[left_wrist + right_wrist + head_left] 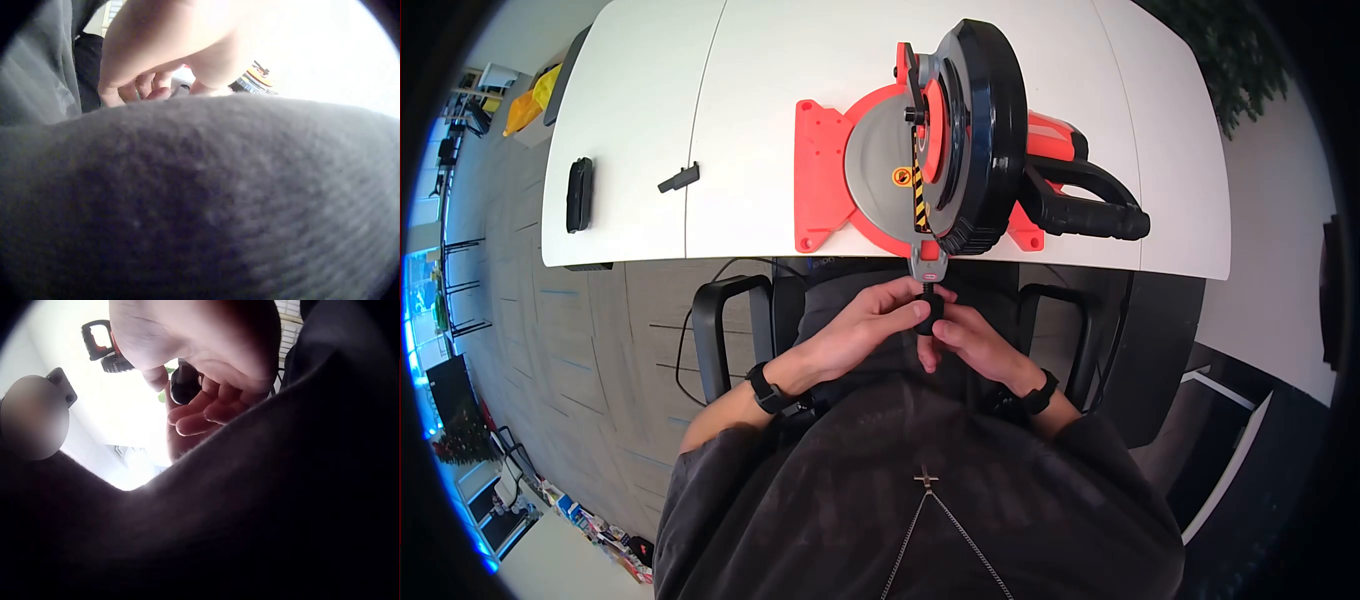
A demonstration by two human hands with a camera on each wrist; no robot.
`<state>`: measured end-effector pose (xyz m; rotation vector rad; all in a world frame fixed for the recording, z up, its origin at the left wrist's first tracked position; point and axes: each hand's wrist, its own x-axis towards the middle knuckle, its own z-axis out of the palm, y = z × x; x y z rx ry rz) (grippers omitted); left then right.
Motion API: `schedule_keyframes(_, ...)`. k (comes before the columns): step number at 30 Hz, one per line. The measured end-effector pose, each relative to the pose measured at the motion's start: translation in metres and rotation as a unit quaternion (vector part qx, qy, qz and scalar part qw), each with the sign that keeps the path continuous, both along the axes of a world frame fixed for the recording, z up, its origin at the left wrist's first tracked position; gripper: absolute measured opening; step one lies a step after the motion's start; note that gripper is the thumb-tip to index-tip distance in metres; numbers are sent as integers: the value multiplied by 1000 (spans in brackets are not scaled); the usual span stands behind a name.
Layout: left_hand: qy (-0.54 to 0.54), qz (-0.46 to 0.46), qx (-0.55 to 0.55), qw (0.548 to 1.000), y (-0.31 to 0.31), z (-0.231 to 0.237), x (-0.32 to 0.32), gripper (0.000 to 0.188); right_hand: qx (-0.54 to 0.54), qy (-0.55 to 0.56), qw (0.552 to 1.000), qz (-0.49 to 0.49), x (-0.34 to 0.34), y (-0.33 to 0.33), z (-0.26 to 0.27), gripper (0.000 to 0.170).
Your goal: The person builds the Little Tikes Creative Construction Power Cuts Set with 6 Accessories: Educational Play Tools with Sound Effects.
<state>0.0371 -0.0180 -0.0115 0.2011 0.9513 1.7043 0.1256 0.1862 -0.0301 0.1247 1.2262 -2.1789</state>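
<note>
A toy miter saw (pixel 985 130) in red, grey and black stands at the table's near edge. From its front a grey arm (pixel 928 262) juts past the edge and ends in a black threaded knob (pixel 930 314). My left hand (pixel 862 325) grips this knob from the left, thumb on top. From the other side my right hand (pixel 982 345) pinches it, thumb close to the left thumb. The right wrist view shows the knob's end (pixel 184 387) between curled fingers. Sleeve fabric covers much of both wrist views.
A small dark grey clip-like part (pixel 679 178) and a black oblong case (pixel 579 195) lie on the white table (pixel 750 60), left of the saw. The saw's black handle (pixel 1090 205) reaches out to the right. Chair armrests (pixel 722 320) flank the person's forearms.
</note>
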Motion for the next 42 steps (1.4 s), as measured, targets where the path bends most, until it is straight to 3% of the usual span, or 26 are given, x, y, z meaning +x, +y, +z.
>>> schedule_keyframes(5,11,-27,-9,1000,-2,-8,-4,44,36,14,999,-18,-3,-5,1,22)
schedule_keyframes(11,-57,19,43,997,-3,-8,0,45,38,9,999,1,-1,3,1,22)
schedule_keyframes(20,51,-36,-17,998,-2,-2,-3,47,11,17,1000,-6,-1,-4,6,23)
schedule_keyframes(26,-7,10,-10,1000,0,-7,1,47,51,33,998,8,-4,-2,4,24)
schedule_keyframes(29,-36,-6,47,998,-6,-7,-2,47,38,21,999,9,-1,0,3,23)
schedule_keyframes(35,52,-59,15,997,-4,0,-7,49,19,28,999,7,0,2,2,26)
schedule_keyframes(38,83,-38,-5,996,0,-2,-3,51,22,53,998,-1,-2,-1,-1,28)
schedule_keyframes(42,44,-32,9,998,0,-9,1,52,27,57,998,8,-1,-1,0,29)
